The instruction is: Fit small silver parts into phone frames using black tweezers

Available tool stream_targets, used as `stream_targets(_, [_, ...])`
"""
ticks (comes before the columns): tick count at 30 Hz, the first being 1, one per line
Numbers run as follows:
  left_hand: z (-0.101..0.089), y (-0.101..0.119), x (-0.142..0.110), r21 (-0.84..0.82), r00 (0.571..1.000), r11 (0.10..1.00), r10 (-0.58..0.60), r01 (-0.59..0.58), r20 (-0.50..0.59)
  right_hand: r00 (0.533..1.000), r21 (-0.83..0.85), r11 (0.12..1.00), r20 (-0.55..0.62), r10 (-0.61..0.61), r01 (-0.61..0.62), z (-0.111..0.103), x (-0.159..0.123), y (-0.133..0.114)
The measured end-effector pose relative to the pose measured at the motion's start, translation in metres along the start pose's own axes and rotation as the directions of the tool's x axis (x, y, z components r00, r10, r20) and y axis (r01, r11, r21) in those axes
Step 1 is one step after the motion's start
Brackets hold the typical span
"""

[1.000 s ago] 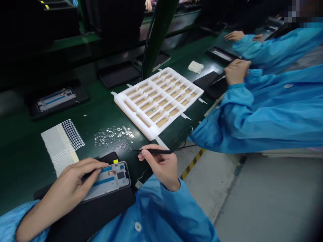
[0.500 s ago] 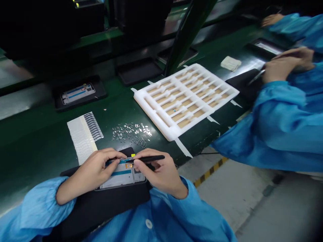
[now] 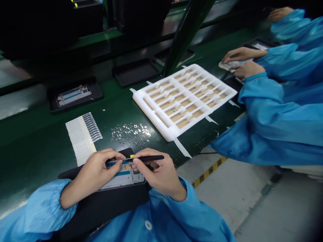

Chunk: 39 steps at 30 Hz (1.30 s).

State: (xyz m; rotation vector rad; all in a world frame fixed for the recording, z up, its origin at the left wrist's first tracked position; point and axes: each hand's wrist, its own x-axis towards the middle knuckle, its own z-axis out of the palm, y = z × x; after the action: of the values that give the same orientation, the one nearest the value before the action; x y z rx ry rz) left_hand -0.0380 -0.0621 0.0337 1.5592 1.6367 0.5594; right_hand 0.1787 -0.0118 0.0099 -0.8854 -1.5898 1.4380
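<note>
A grey phone frame (image 3: 117, 180) with blue strips and an orange flex piece lies on a black tray (image 3: 121, 201) close to my body. My left hand (image 3: 97, 169) is closed at the frame's far edge, thumb and forefinger pinching there. Black tweezers (image 3: 151, 158) are gripped in my right hand (image 3: 160, 173), their tip pointing left at the same edge, close to my left fingertips. Whatever small part is at the tip cannot be made out. Just beyond the tray, small shiny metal pieces (image 3: 131, 132) lie scattered on the green bench.
A white sheet with thin strips (image 3: 82, 137) lies left of the metal pieces. A white foam tray (image 3: 174, 134) is taped down at right. Black trays (image 3: 136, 72) stand farther back, one with another phone frame (image 3: 73, 96). A co-worker's hands (image 3: 248, 67) are at right.
My hands keep nearly the same pose at the frame's edge. The co-worker's hands have moved left onto the white cloth beyond the foam tray. The view has shifted slightly.
</note>
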Motion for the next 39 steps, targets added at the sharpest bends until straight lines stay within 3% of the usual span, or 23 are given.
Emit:
stream_targets(6, [0.006, 0.0, 0.0, -0.001, 0.998, 1.0, 0.001, -0.001, -0.07, 0.999, -0.038, 0.999, -0.031, -0.026, 0.025, 0.001, -0.002, 0.003])
stream_targets(14, [0.008, 0.004, 0.001, 0.019, 0.995, 0.999, -0.027, 0.029, -0.094, 0.978, -0.195, 0.965, -0.077, -0.191, 0.173, 0.002, -0.006, 0.0])
stream_targets(21, [0.01, 0.001, -0.001, 0.046, 0.996, 0.999, -0.007, 0.011, -0.083, 0.952, -0.194, 0.932, 0.026, -0.306, 0.305, 0.001, -0.008, 0.008])
stream_targets(27, [0.002, 0.003, -0.001, 0.165, 0.995, 0.983, 0.091, -0.084, -0.038, 0.92, -0.222, 0.893, 0.11, -0.377, 0.392, -0.001, -0.012, 0.016])
stream_targets(30, [-0.003, 0.0, -0.007, 0.306, 0.971, 0.923, 0.24, -0.235, 0.024, 0.932, -0.209, 0.908, 0.089, -0.351, 0.362, 0.0, -0.014, 0.018])
stream_targets(35, [-0.004, -0.008, -0.022, 0.606, 0.878, 0.692, 0.478, -0.391, 0.021, 0.939, -0.207, 0.916, 0.08, -0.335, 0.345, 0.006, -0.015, 0.016])
stream_targets(37, [-0.01, -0.011, -0.022, 0.635, 0.862, 0.659, 0.507, -0.403, 0.02, 0.941, -0.226, 0.914, 0.084, -0.327, 0.338, 0.008, -0.015, 0.014])
stream_targets(39, [-0.022, -0.016, -0.017, 0.672, 0.885, 0.666, 0.464, -0.322, -0.036, 0.951, -0.22, 0.925, 0.059, -0.304, 0.31, 0.008, -0.015, 0.011])
